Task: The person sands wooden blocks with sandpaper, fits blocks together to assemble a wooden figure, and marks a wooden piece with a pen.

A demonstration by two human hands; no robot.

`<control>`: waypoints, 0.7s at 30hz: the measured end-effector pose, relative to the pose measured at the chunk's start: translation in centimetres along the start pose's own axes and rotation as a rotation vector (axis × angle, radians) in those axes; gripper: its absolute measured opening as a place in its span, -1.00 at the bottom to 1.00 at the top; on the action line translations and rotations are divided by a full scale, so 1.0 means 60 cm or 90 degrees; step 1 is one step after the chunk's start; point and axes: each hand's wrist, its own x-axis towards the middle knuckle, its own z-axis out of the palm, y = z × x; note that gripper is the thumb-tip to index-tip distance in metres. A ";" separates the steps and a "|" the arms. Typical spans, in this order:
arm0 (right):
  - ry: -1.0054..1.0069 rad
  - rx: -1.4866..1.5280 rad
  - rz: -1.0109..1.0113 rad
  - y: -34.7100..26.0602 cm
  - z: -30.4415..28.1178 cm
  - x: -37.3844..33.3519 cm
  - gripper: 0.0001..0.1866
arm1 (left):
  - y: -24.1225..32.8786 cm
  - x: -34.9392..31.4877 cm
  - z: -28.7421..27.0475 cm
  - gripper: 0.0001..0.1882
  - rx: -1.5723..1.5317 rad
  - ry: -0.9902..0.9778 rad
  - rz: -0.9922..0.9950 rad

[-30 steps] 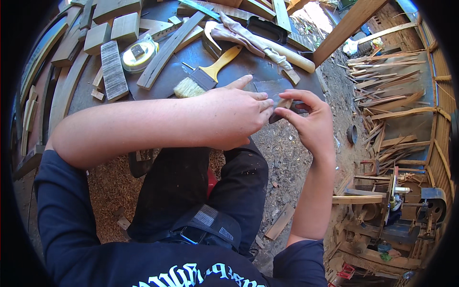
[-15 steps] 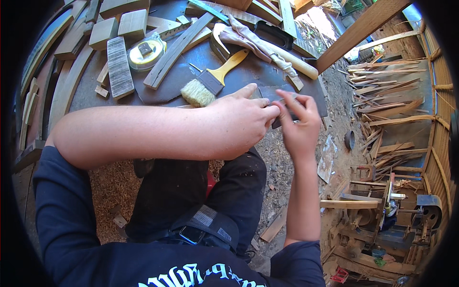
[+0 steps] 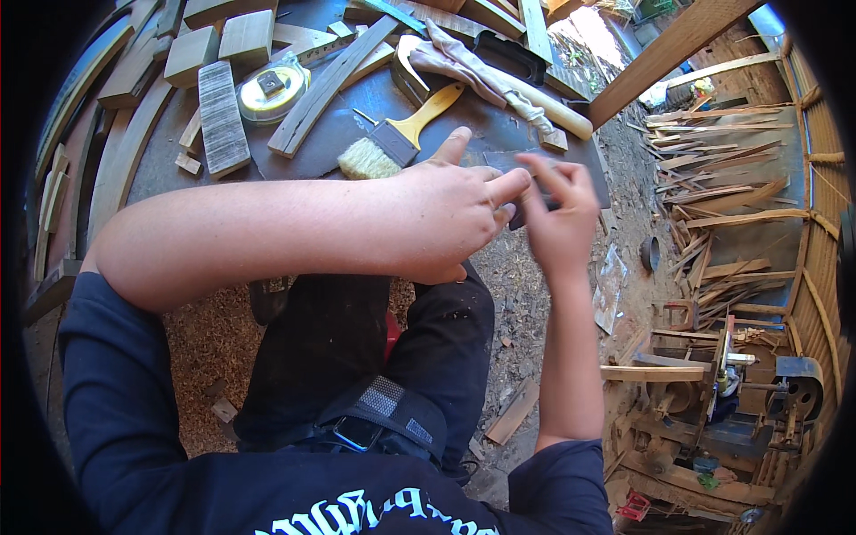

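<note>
My left hand [image 3: 464, 207] reaches across from the left, one finger pointing up and away, others bent toward the right hand. Whatever it grips is hidden behind the fingers. My right hand [image 3: 563, 214] meets its fingertips, thumb and fingers curled in a pinch and smeared by motion; anything held there is too small to make out. Beneath both hands, a dark flat sheet [image 3: 508, 160] lies at the bench edge. Just left of my left hand rests a paintbrush [image 3: 392, 143] with a yellow handle and pale bristles.
Beyond the brush lie a wooden-handled hammer [image 3: 557, 114], a crumpled glove [image 3: 464, 67], a tape measure [image 3: 274, 92] and wood blocks [image 3: 246, 40]. A wooden post [image 3: 669, 67] rises at the bench's right. Wood strips [image 3: 727, 160] and machinery [image 3: 731, 392] stand farther right.
My left hand's outstretched finger has lifted higher, and another finger now stretches farther toward the right hand. My right hand stays close by, still moving. The bench items have not been moved.
</note>
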 end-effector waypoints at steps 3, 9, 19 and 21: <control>-0.030 -0.038 -0.075 0.013 -0.005 0.013 -0.68 | 0.000 -0.008 0.005 -0.15 0.013 0.018 -0.003; -0.031 0.053 -0.084 -0.006 0.014 0.010 -0.74 | -0.007 -0.004 0.010 -0.15 0.010 0.049 -0.006; -0.035 -0.036 -0.109 0.025 -0.009 0.025 -0.75 | -0.010 -0.005 0.002 -0.16 -0.010 0.045 -0.003; -0.010 -0.058 -0.032 0.037 -0.017 0.035 -0.76 | -0.010 -0.003 0.004 -0.15 -0.020 0.059 0.003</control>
